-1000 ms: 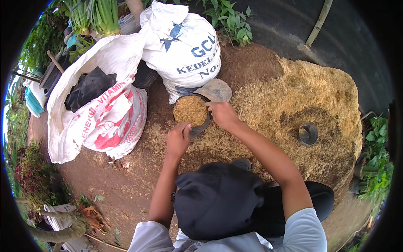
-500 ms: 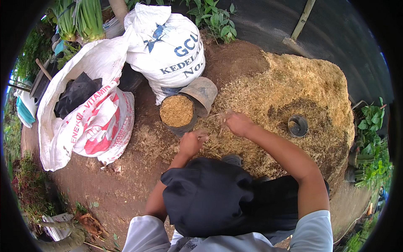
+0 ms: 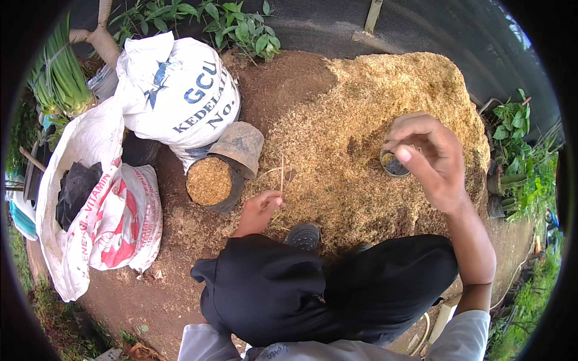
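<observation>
Left hand (image 3: 260, 207): fingers pinched around a thin straw stalk (image 3: 281, 171), low over the sawdust heap (image 3: 361, 120). Right hand (image 3: 428, 156): raised above a small dark cup (image 3: 394, 164) sunk in the heap, fingers loosely curled, holding nothing visible. Sawdust-filled black pot (image 3: 209, 182): just left of the left hand, beside white sacks (image 3: 174, 90).

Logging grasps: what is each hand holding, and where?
Left hand pinches a thin straw at its lower end. Right hand: cannot tell.

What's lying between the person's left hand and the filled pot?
In the head view, only loose husk-strewn soil lies between the left hand and the filled black pot; nothing else.
</observation>
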Tool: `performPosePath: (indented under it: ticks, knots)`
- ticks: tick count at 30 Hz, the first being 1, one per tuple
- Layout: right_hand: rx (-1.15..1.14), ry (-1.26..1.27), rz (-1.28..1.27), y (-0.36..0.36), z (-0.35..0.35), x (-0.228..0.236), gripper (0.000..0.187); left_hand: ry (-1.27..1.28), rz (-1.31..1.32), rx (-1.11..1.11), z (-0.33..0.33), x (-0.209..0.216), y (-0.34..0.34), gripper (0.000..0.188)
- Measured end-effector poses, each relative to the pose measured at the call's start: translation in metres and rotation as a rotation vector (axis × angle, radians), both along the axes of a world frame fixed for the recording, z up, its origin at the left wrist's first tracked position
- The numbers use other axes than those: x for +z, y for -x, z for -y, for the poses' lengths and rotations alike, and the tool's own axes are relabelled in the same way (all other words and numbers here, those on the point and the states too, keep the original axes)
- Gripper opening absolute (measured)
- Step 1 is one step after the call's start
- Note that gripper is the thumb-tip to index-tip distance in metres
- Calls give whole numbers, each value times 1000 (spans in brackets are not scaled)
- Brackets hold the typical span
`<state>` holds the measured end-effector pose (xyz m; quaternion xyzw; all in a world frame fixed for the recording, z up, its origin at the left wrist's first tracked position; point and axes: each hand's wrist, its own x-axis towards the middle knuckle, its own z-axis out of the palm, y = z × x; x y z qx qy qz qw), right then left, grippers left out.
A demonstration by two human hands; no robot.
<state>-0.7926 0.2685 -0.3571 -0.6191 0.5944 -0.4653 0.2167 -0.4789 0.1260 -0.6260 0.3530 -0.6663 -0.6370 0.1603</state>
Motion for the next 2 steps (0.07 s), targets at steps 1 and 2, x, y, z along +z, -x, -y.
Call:
performPosePath:
  ticks: [1,2]
  knots:
    - [-28,270,25,3,-17,19,41,-36,11,-25,-1,0,3,34]
    - [-49,341,67,2,-22,17,41,-74,11,-7,-3,-1,6,32]
